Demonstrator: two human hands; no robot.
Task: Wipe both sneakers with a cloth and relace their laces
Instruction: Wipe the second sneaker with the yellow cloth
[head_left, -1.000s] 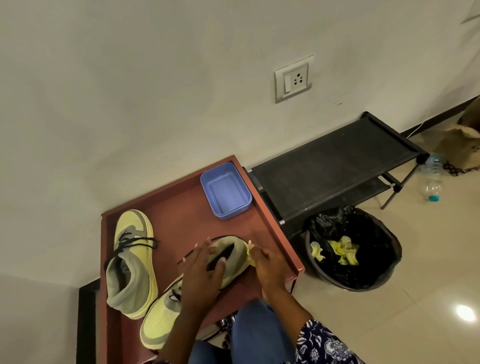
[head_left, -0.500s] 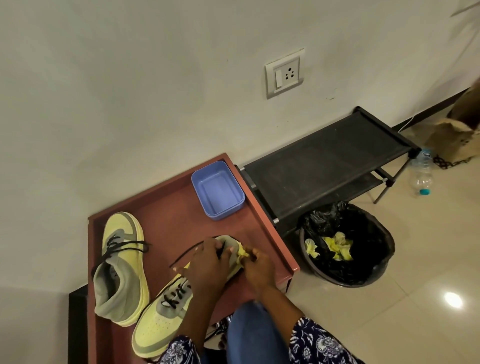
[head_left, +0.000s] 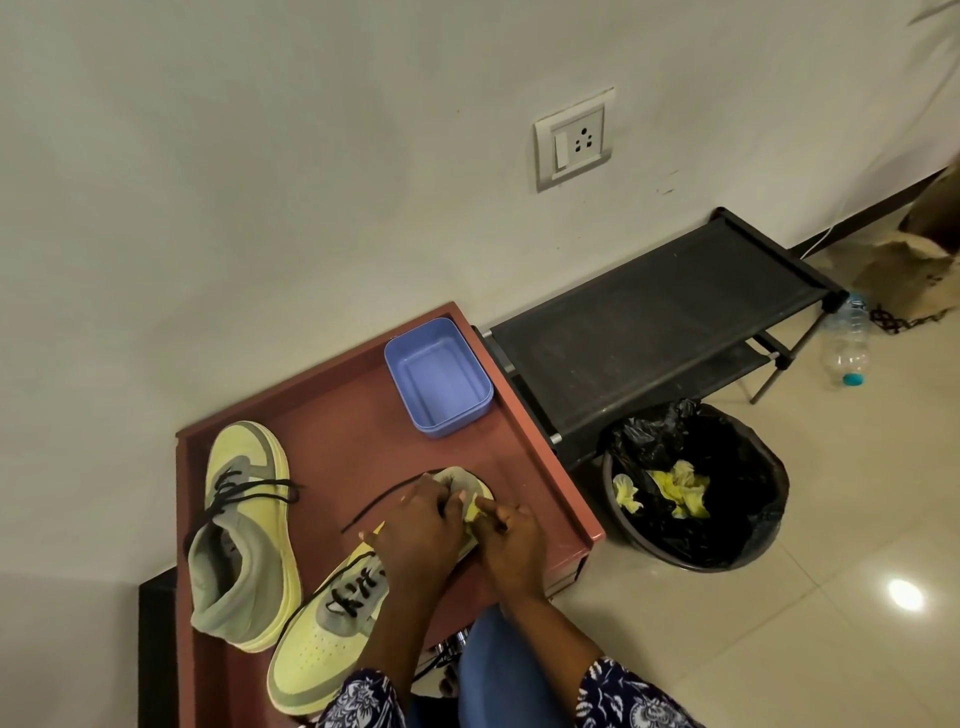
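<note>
Head view shows a red tray (head_left: 545, 483) holding two sneakers. Near sneaker (head_left: 332, 639) lies at the tray's 6 o'clock, heel toward 2 o'clock. Left hand (head_left: 418, 535) grips its heel collar; right hand (head_left: 511, 540) pinches a yellow cloth (head_left: 474, 512) against the heel. Far sneaker (head_left: 244, 535) rests at 9 o'clock, laces (head_left: 244, 491) loose. A blue tub (head_left: 439, 379) sits at 1 o'clock, and a bin (head_left: 696, 483) stands beside the tray. Wiping seems to be the step in hand; next likely comes turning the shoe to reach unwiped sides, then lacing. No brand or writing is readable.
</note>
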